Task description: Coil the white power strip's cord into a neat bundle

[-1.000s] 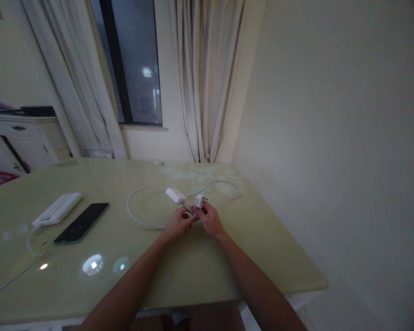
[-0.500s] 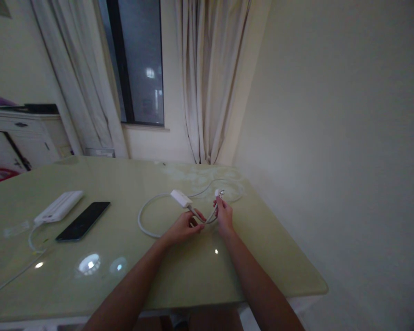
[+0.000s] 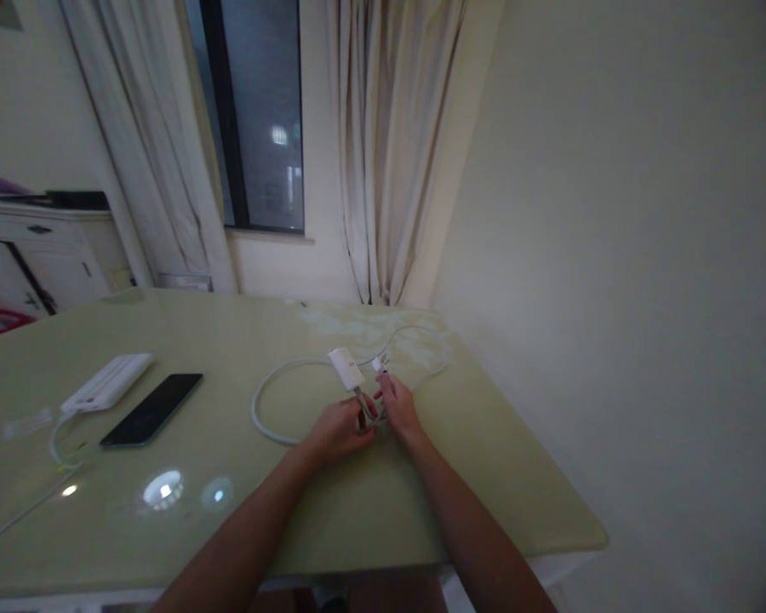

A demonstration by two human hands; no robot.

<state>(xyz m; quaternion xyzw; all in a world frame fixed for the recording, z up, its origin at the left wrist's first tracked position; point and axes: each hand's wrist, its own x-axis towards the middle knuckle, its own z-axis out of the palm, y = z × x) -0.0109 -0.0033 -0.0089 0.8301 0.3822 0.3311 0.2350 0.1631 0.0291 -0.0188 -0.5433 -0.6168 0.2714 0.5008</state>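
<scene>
A white cable [image 3: 269, 380] lies in a loop on the pale green table [image 3: 332, 511]. My left hand [image 3: 340, 428] is closed on the cable just below its white rectangular adapter [image 3: 345, 369], which sticks up. Beside it, my right hand [image 3: 397, 407] is closed on the cable below the white plug [image 3: 380, 364] at the other end. The two hands almost touch, and both ends point away from me.
A white power bank [image 3: 107, 383] with its own thin cord and a black phone [image 3: 151, 409] lie at the left. The wall runs along the table's right edge. Curtains and a dark window stand behind the table. A white cabinet [image 3: 31, 264] is far left.
My right hand drew away to the right with the plug half a second ago, then came back beside the left hand. The adapter now stands more upright.
</scene>
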